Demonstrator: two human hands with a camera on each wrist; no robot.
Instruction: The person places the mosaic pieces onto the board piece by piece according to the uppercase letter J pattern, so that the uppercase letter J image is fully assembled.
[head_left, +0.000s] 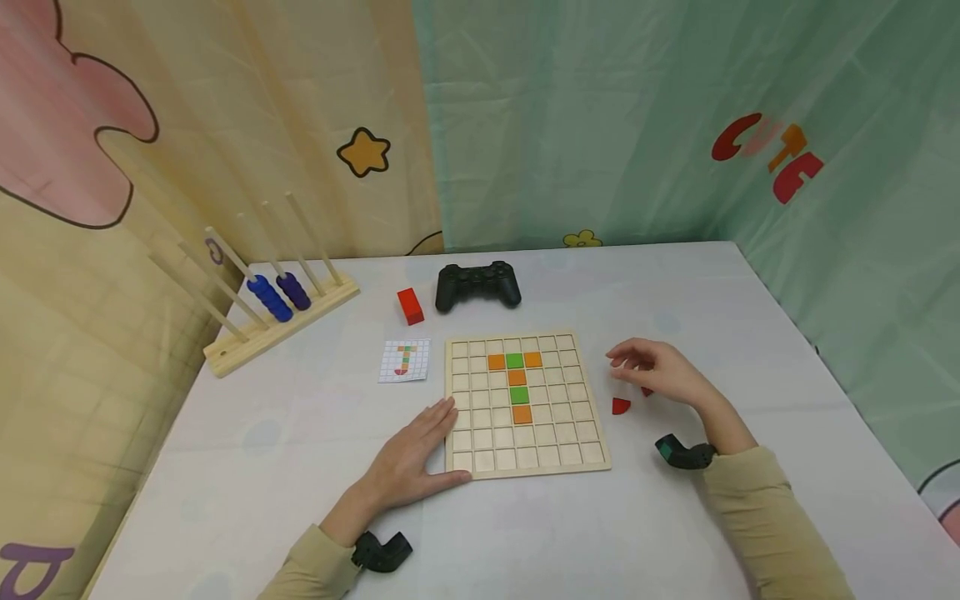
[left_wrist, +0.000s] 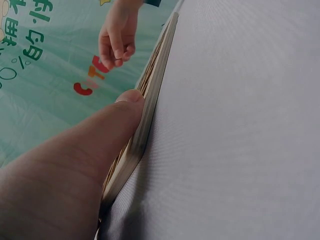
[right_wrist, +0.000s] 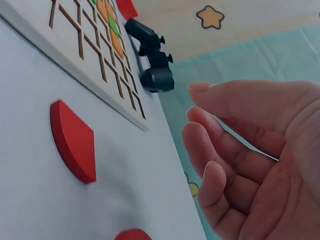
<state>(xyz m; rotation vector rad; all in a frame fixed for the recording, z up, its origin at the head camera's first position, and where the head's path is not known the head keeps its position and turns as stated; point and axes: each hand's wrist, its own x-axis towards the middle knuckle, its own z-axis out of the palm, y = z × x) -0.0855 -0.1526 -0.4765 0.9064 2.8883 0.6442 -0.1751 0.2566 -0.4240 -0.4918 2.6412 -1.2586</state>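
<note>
My left hand (head_left: pixel 411 457) lies flat with straight fingers on the left edge of a wooden grid board (head_left: pixel 555 458); its thumb (left_wrist: pixel 131 100) rests on the rim in the left wrist view. Orange and green square tiles (head_left: pixel 517 377) form a T shape in the board's cells. Right of the board, my right hand (head_left: pixel 663 371) hovers with loosely bent fingers and nothing between them. Below it on the table lie a red quarter-round piece (head_left: pixel 621 406) and a second red piece (head_left: pixel 647 392), partly hidden by the hand in the head view.
Left of the board lies a pattern card (head_left: pixel 405 361) with a coloured figure on a grid. Behind stand a red block (head_left: pixel 410 307) and a black game controller (head_left: pixel 477 286). A wooden bead abacus (head_left: pixel 281 325) occupies the back left; curtains (head_left: pixel 570 125) hang around the table.
</note>
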